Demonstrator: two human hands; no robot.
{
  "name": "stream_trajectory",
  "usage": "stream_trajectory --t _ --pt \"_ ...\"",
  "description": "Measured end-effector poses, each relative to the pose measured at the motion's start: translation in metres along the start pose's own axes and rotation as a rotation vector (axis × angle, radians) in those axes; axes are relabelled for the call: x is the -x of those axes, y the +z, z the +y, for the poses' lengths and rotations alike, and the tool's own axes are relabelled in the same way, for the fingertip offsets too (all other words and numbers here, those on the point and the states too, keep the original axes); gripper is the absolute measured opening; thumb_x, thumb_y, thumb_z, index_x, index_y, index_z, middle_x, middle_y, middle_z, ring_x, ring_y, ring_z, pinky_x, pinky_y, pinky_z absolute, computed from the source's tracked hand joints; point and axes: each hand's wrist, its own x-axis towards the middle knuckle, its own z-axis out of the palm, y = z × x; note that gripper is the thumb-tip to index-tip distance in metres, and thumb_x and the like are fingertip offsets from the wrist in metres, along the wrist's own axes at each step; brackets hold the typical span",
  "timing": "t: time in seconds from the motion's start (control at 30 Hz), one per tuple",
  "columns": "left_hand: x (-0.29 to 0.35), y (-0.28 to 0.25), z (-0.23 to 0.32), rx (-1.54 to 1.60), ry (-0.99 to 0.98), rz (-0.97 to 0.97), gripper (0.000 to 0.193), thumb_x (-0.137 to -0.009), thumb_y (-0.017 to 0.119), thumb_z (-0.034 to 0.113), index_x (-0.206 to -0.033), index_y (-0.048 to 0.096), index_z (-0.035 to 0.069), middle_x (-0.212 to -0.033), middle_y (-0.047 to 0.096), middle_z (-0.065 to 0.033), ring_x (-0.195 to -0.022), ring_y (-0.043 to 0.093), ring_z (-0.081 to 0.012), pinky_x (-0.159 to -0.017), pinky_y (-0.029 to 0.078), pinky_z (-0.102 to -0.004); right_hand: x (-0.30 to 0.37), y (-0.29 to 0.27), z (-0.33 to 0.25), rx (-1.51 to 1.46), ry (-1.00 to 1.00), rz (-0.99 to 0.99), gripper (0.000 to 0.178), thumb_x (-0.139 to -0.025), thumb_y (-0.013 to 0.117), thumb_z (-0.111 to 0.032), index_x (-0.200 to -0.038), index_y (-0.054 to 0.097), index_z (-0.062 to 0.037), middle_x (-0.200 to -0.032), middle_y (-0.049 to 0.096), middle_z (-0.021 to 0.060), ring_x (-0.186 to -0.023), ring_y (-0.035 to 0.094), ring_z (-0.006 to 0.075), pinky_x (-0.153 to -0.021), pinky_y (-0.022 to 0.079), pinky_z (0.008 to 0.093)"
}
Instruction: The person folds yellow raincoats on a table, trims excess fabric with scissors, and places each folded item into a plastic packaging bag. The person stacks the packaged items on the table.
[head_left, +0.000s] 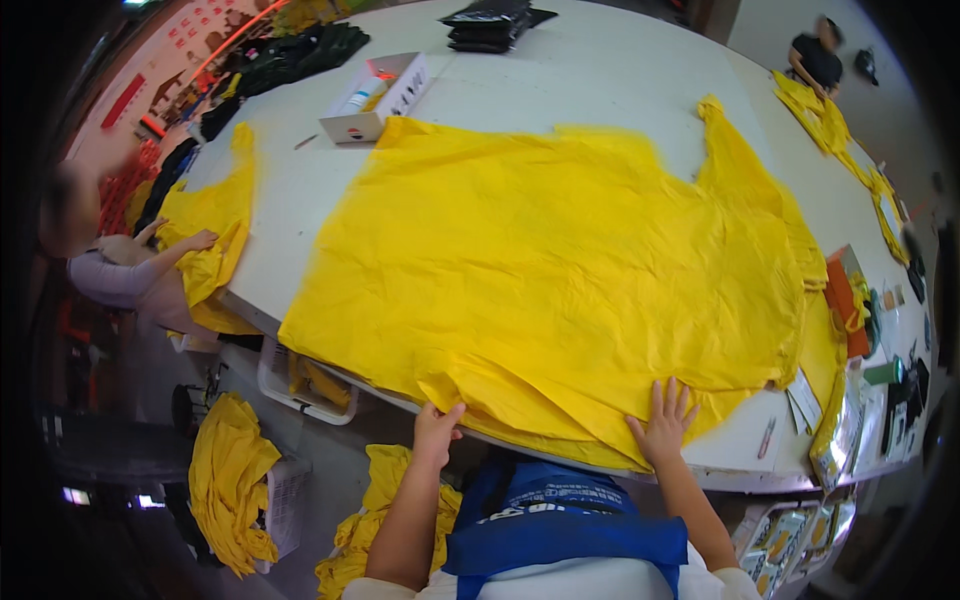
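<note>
A large yellow garment (pixel 560 270) of thin, wrinkled fabric lies spread over the white table (pixel 600 60), one sleeve reaching to the far right. Its near edge hangs slightly over the table's front rim. At that edge, left of centre, my left hand (pixel 436 433) has its fingers closed on a fold of the fabric. Farther right, my right hand (pixel 664 425) rests flat on the garment near its lower corner, fingers spread.
A white box (pixel 375 100) and black plastic packets (pixel 490 25) stand at the back. A cutter-like tool (pixel 767 438) lies near right. Yellow fabric fills a basket (pixel 290 500) below left. One person (pixel 120 265) handles yellow fabric at left; another (pixel 818 62) stands far right.
</note>
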Motion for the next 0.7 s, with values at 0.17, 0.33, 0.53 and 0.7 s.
stream_trajectory --t 0.17,0.33,0.53,0.7 --pt "-0.02 -0.043 0.056 -0.281 0.72 -0.069 0.012 -0.083 0.056 -0.005 -0.088 0.064 0.002 -0.089 0.064 -0.0052 -0.073 0.06 -0.0152 -0.067 0.05 -0.0286 -0.007 0.01 0.009 -0.023 0.024 0.007 0.081 -0.08 0.057 -0.059 -0.143 0.036 -0.0134 -0.153 0.021 0.0134 -0.141 0.012 0.0411 -0.106 0.0 0.0658" --pt "-0.08 -0.11 0.079 -0.58 0.761 -0.173 0.022 -0.086 0.051 -0.004 -0.101 0.065 0.004 -0.095 0.062 -0.005 -0.085 0.057 -0.0161 -0.068 0.047 -0.0282 -0.009 -0.012 0.028 -0.209 -0.014 0.034 0.068 -0.081 0.061 -0.039 -0.139 0.04 -0.0101 -0.143 0.036 0.0166 -0.133 0.031 0.0392 -0.108 0.017 0.057" --pt "-0.046 -0.053 0.065 0.06 0.024 -0.277 0.05 -0.086 0.057 0.008 -0.133 0.042 0.009 -0.125 0.051 -0.0041 -0.099 0.053 -0.0146 -0.067 0.049 -0.0264 -0.044 -0.043 0.169 -0.152 0.209 0.59 0.054 -0.068 0.047 0.013 -0.12 0.05 -0.0011 -0.114 0.056 0.0204 -0.11 0.049 0.0393 -0.096 0.038 0.0452" --pt "-0.08 -0.051 0.044 -0.095 0.208 -0.297 0.026 -0.087 0.054 -0.001 -0.111 0.061 0.006 -0.102 0.063 -0.0016 -0.093 0.059 -0.0147 -0.071 0.048 -0.0295 -0.073 -0.036 0.277 0.094 0.024 0.411 0.022 -0.065 0.05 0.007 -0.079 0.062 -0.0052 -0.094 0.062 0.0144 -0.095 0.056 0.0359 -0.082 0.045 0.0437"
